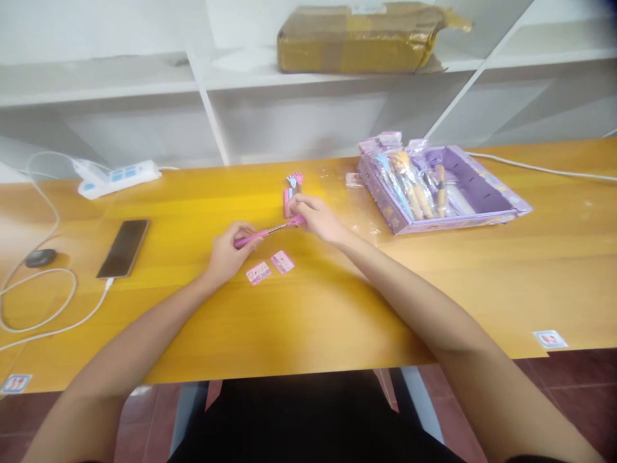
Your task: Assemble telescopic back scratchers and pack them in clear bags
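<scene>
My left hand is closed round the pink handle of a telescopic back scratcher. A thin metal rod runs from the handle to a pink end, which my right hand pinches. Just beyond, two more back scratchers, one blue and one pink with hand-shaped heads, lie on the table, partly hidden by my right fingers. Below my hands are two small printed cards, a left card and a right card.
A purple box with several wrapped items stands at the right. On the left of the wooden table lie a phone on a white cable, a black round object and a power strip. A taped carton sits on the shelf.
</scene>
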{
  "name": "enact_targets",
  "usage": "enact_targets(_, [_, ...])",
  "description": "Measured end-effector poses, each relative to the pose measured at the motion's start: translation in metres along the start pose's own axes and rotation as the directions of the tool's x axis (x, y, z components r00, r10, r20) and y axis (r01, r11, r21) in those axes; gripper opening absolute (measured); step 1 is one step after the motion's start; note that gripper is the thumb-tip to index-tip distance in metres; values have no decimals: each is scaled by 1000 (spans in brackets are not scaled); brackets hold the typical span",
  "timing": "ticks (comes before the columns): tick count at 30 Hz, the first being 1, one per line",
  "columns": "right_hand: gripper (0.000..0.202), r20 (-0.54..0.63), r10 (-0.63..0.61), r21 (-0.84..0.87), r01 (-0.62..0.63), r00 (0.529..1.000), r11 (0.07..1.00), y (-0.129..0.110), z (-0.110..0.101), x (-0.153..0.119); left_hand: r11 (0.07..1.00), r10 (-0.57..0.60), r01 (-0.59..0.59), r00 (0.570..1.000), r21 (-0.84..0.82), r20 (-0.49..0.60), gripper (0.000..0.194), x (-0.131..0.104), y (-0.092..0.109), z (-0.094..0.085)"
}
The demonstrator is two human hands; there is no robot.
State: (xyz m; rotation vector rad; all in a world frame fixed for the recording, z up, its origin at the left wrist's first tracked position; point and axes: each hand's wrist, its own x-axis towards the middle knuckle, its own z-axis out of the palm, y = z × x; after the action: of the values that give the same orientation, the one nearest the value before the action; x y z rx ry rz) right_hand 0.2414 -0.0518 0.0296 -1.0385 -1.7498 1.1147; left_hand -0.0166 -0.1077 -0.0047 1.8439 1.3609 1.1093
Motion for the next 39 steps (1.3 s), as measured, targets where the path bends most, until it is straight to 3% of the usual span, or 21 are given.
enact_targets(2, [21, 40, -120, -139, 125, 992, 982, -12, -18, 3, 998, -38, 39, 999, -49, 24, 35, 12, 8, -9])
enact_targets(4, [24, 79, -297, -335, 306, 952, 891, -26, -36, 2, 998, -27, 28, 999, -48, 29, 36, 26, 20, -22])
enact_targets(6, [17, 128, -415, -489, 421, 901, 764, -40, -50, -1, 999, 21, -23, 997, 26, 80, 36, 38, 36, -39])
enact_targets(8, [22, 154, -464, -578, 460, 872, 674, -53, -58, -6, 976, 88, -119, 981, 184, 171, 34, 48, 56, -55])
enact_targets(10, [27, 150, -484, -635, 459, 862, 622, -63, -63, -11, 883, 207, -282, 952, 375, 227, 30, 54, 79, -69])
enact_targets(13, [28, 129, -508, -693, 444, 852, 568, -77, -63, -19, 673, 391, -476, 879, 566, 273, 28, 55, 113, -79])
enact_targets(17, [28, 143, -562, -780, 442, 815, 444, -92, -55, -30, 481, 492, -534, 821, 696, 290, 27, 44, 142, -68])
enact_targets(21, [29, 203, -624, -822, 478, 755, 310, -100, -47, -38, 341, 518, -488, 811, 803, 273, 22, 34, 143, -47])
enact_targets(24, [30, 245, -649, -832, 500, 720, 241, -98, -45, -38, 298, 520, -430, 822, 852, 233, 19, 36, 132, -39])
enact_targets(31, [30, 179, -708, -849, 471, 683, 239, -85, -44, -25, 274, 547, -417, 809, 867, 216, 15, 62, 122, -47])
enact_targets(35, [33, 119, -754, -874, 429, 646, 230, -84, -70, -20, 300, 562, -402, 807, 865, 179, 14, 73, 123, -78])
enact_targets(39, [33, -69, -760, -871, 332, 646, 361, -84, -138, -28, 360, 574, -252, 819, 898, -1, 17, 75, 114, -146])
